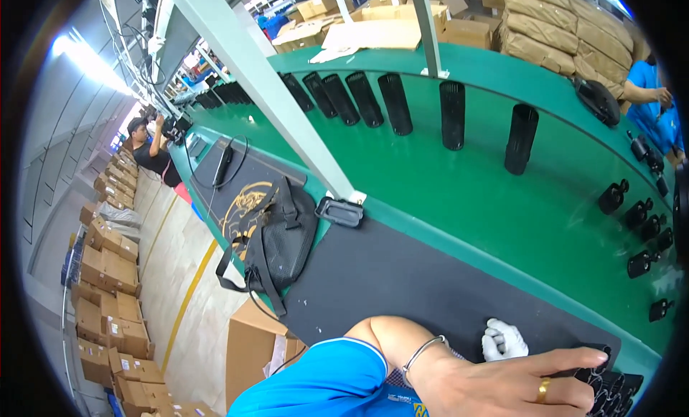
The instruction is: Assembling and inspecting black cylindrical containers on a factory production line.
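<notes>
My left hand (513, 385), bare with a gold ring and a silver bracelet, reaches in from the lower edge. Its top finger is stretched out and stands apart from the others, which are bent. The fingertips lie over or against a cluster of black mesh tubes (619, 392) at the lower right; nothing clearly gripped shows. Just beyond the hand, a crumpled white glove (504, 339) rests on the dark grey mat (402, 273). My right hand does not show.
Black tubes (452, 115) stand in a row on the green conveyor (402, 173); small black parts (639, 263) stand at right. A metal post (273, 94), black bag (283, 237) and black tray (339, 212) are left. Cartons (108, 270) line the floor; people work farther off.
</notes>
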A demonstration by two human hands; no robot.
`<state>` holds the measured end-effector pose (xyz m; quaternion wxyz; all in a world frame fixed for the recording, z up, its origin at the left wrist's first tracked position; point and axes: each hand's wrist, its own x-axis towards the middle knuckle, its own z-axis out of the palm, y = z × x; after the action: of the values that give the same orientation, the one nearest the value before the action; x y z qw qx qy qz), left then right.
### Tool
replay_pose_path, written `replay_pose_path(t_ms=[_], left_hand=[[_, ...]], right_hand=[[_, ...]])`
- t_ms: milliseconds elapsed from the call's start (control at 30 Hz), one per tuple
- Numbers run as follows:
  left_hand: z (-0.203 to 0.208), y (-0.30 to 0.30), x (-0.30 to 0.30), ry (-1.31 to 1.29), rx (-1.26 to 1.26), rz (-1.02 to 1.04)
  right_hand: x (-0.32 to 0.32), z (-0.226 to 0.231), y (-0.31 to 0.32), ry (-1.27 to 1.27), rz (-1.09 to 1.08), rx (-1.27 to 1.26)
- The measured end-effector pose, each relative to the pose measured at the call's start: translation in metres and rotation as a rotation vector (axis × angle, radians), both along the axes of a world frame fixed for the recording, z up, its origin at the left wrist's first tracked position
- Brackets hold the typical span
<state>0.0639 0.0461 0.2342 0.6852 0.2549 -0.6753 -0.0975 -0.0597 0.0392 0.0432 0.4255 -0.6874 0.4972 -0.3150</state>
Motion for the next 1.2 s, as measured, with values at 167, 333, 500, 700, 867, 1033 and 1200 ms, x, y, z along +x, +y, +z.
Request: replay_pose_path(t_ms=[167, 333, 500, 700, 867, 1033, 1200], left_hand=[[0.006, -0.007, 0.009, -0.008, 0.035, 0.0], [-0.006, -0.002, -0.004, -0.05, -0.036, -0.051], [-0.016, -0.004, -0.015, -0.098, -0.042, -0.052], [0.002, -0.006, 0.007, -0.123, -0.032, -0.069], [-0.009, -0.005, -0.005, -0.173, -0.056, -0.049], [-0.007, -0.006, -0.005, -0.21, -0.053, -0.051], [0.002, -0.008, 0.003, -0.241, -0.009, -0.047]], right_hand=[[0.001, 0.002, -0.002, -0.011, -0.007, 0.023], [0.008, -0.001, 0.005, -0.081, -0.081, -0.09], [0.007, -0.002, 0.001, -0.085, -0.051, -0.101], [0.003, -0.005, -0.001, -0.121, -0.079, -0.045], [-0.001, 0.004, 0.001, 0.021, 0.015, 0.01], [0.001, 0.004, 0.002, -0.004, -0.016, 0.017], [0.0, -0.004, 0.002, -0.097, -0.055, 0.04]])
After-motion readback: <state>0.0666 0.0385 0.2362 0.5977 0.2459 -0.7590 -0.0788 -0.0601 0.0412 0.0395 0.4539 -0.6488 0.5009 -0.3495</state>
